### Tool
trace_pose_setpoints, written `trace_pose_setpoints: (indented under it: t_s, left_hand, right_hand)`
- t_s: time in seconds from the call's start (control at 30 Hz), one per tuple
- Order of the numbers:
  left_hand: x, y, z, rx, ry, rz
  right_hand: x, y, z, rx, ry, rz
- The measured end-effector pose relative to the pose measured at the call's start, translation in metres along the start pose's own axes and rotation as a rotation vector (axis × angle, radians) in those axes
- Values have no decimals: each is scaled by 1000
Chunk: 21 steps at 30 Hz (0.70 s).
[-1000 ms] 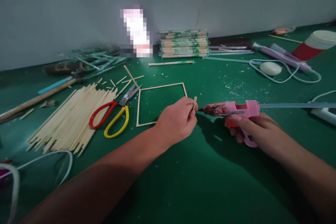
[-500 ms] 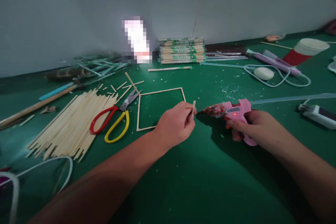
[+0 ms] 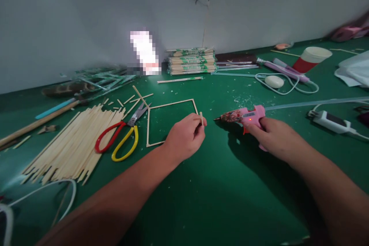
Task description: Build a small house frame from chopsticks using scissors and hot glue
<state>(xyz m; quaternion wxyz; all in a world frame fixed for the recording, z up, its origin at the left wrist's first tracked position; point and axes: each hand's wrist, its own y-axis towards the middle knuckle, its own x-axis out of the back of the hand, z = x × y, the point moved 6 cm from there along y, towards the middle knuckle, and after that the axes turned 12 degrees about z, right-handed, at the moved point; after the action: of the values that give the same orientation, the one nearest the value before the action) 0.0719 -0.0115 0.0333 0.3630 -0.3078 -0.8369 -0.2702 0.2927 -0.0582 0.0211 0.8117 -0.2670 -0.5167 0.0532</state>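
Observation:
My left hand (image 3: 186, 136) is closed around a thin wooden stick (image 3: 201, 118), whose end pokes up past the fingers. Behind and under that hand lies a rectangular frame of sticks (image 3: 173, 103), with its lower right part hidden. One stick (image 3: 140, 96) rises from the frame's far left corner. My right hand (image 3: 276, 134) grips a pink hot glue gun (image 3: 253, 116) with a lit red light. Its stained nozzle points left, a short gap away from the stick. A clear glue stick (image 3: 305, 103) runs out of the gun's back.
Scissors (image 3: 133, 123) with red and yellow handles lie left of the frame, beside a pile of wooden sticks (image 3: 72, 142). Wrapped chopsticks (image 3: 191, 61) are stacked by the wall. Further right are a red-and-white cup (image 3: 309, 60), a white cable (image 3: 273, 81) and a power adapter (image 3: 331, 122).
The glue gun's nozzle has drawn away to the right from the stick in my left hand. The whole view has shifted slightly, with most things now a little further left.

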Motion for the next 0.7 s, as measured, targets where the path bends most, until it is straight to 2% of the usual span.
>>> trace_pose_setpoints:
  t_s: [0.33, 0.43, 0.53, 0.63, 0.7]
  left_hand:
    - [-1, -1, 1, 24, 21, 17]
    - [-3, -2, 0, 31, 23, 21]
    - [-2, -3, 0, 43, 19, 1]
    - [-1, -3, -1, 38, 13, -12]
    - [-1, -3, -1, 35, 13, -1]
  right_hand:
    - [1, -4, 8, -37, -209, -39]
    - [0, -9, 11, -43, -298, -119]
    - [2, -18, 18, -27, -401, -253]
    - [12, -40, 39, 102, -436, -423]
    - [21, -68, 66, 345, -273, -489]
